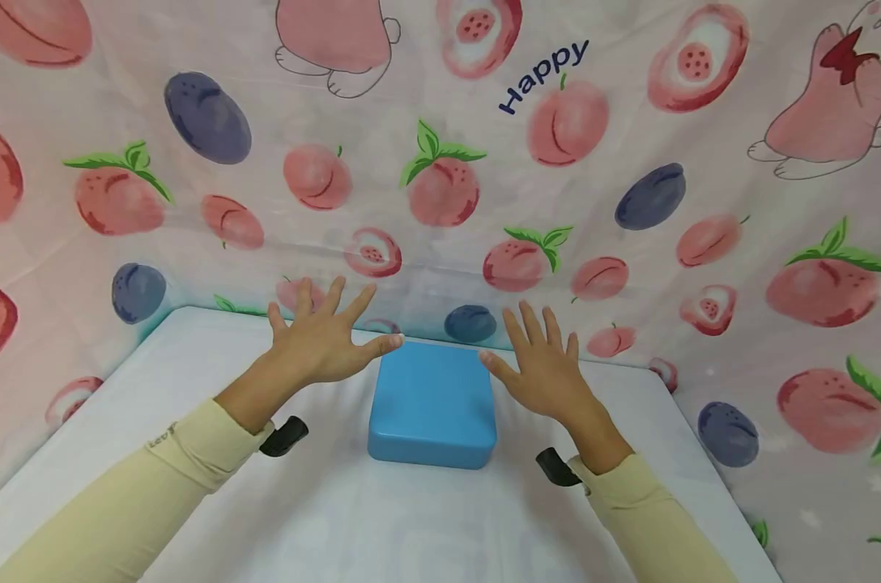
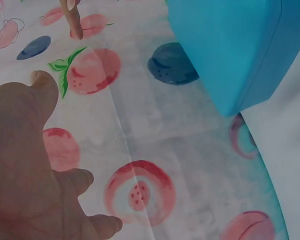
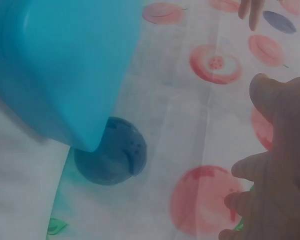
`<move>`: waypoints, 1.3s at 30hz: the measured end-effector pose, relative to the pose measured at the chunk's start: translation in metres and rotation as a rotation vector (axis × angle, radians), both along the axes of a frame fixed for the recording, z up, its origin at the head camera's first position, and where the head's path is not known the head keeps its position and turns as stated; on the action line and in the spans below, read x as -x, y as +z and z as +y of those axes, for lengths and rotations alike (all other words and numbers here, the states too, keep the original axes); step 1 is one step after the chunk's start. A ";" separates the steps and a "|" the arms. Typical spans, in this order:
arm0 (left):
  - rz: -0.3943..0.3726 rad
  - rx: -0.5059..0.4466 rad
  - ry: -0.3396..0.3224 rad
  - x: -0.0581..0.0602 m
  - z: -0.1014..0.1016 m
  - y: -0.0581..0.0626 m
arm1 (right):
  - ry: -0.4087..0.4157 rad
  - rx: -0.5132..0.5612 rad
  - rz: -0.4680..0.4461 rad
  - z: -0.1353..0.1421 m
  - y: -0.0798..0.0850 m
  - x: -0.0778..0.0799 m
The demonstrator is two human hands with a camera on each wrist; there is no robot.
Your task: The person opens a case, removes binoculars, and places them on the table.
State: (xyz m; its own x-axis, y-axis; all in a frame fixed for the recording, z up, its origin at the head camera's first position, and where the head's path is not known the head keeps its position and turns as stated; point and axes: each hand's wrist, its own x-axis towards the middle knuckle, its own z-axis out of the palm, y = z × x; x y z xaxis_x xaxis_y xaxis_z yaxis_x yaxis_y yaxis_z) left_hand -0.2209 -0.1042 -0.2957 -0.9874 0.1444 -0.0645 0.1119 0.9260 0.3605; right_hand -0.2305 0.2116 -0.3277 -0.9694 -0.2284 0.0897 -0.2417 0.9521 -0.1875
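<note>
A plain blue box (image 1: 435, 397) with rounded corners lies on the white table, between and a little below the two hands in the head view. My left hand (image 1: 320, 340) is held up with fingers spread, its thumb tip overlapping the box's far left corner. On the other side, my right hand (image 1: 546, 368) has its fingers stretched out too, the thumb pointing toward the far right corner. Neither hand holds anything. Both wrist views show the blue box (image 2: 230, 45) apart from the fingers; the right wrist view has the box (image 3: 75, 60) at upper left.
A white tabletop (image 1: 324, 518) spreads under the box. Behind and to the sides rises a pink cloth (image 1: 382, 162) printed with peaches, blue fruit and rabbits. Dark wrist-worn pieces (image 1: 283, 436) stick out below both sleeves.
</note>
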 end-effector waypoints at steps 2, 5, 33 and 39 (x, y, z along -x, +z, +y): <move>0.000 -0.009 -0.005 0.001 0.000 -0.001 | -0.004 0.001 0.003 0.002 -0.002 -0.001; 0.002 -0.007 -0.009 0.001 0.000 -0.005 | -0.008 -0.007 -0.005 0.005 -0.005 -0.003; 0.002 0.032 0.024 0.003 -0.005 -0.041 | -0.018 0.008 -0.024 0.023 -0.030 -0.003; 0.012 0.035 0.031 0.000 -0.005 -0.056 | -0.021 0.004 -0.026 0.028 -0.042 -0.005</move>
State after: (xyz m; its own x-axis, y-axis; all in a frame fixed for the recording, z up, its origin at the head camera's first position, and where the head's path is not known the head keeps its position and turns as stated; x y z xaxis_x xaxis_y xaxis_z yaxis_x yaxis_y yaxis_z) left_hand -0.2209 -0.1094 -0.3520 -0.9921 0.1118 -0.0572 0.0872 0.9411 0.3267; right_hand -0.2252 0.2391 -0.3696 -0.9759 -0.2081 0.0649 -0.2170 0.9560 -0.1972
